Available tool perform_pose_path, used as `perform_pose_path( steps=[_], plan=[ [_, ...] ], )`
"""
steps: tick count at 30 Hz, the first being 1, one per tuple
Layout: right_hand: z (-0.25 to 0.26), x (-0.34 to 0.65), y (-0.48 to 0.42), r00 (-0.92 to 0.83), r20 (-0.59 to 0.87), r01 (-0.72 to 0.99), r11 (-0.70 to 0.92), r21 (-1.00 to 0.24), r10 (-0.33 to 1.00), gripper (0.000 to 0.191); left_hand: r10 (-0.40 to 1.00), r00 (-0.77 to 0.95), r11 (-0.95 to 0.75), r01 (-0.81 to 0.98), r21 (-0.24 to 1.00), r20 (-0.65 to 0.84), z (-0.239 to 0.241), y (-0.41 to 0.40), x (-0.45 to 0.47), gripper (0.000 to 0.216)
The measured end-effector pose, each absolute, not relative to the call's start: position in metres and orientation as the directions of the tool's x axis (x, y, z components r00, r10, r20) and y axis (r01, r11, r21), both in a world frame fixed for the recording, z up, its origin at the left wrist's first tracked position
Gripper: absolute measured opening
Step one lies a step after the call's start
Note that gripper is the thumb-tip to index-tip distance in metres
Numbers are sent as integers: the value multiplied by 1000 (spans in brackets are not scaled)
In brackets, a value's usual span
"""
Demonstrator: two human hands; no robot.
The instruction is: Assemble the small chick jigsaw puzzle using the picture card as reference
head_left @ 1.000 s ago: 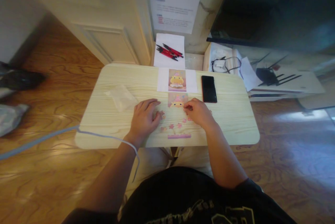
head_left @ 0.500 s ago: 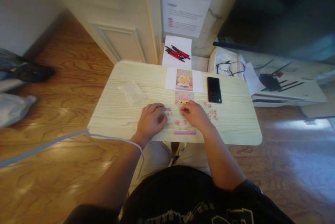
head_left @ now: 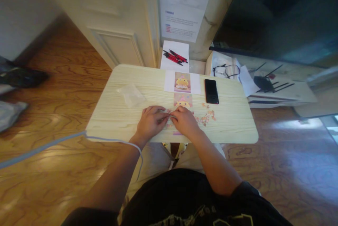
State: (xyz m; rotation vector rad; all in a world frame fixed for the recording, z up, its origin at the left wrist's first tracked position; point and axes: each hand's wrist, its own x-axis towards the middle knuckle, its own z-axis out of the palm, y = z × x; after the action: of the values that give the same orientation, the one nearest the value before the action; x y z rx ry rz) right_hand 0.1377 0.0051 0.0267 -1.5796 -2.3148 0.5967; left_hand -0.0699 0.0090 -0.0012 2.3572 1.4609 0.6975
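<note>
Left hand (head_left: 150, 123) and right hand (head_left: 185, 123) are bunching fingertips together, maybe pinching something tiny, with loose pieces (head_left: 207, 117) lying at the right one's 3 o'clock.

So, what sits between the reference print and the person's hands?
Head view: an assembled puzzle section with a yellow figure lies between the reference print and the left hand and right hand.

Warm dim light, soft wide-angle blur

Black short-sleeved T-shirt (head_left: 203, 201), yellow print (head_left: 185, 219), pale cable (head_left: 52, 143) looped behind left grip (head_left: 151, 122)
</note>
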Motion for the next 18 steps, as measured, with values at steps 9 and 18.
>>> perform_pose_path(
  steps=[9, 18],
  plan=[
    [25, 119, 8, -296, -49, 864, 246, -439, 954, 16, 897, 348, -439, 761, 478, 272, -5, 11, -70, 23],
    [23, 118, 11, -317, -67, 832, 244, -498, 946, 22, 896, 360, -444, 751, 488, 261, -6, 12, -71, 24]
  ],
)
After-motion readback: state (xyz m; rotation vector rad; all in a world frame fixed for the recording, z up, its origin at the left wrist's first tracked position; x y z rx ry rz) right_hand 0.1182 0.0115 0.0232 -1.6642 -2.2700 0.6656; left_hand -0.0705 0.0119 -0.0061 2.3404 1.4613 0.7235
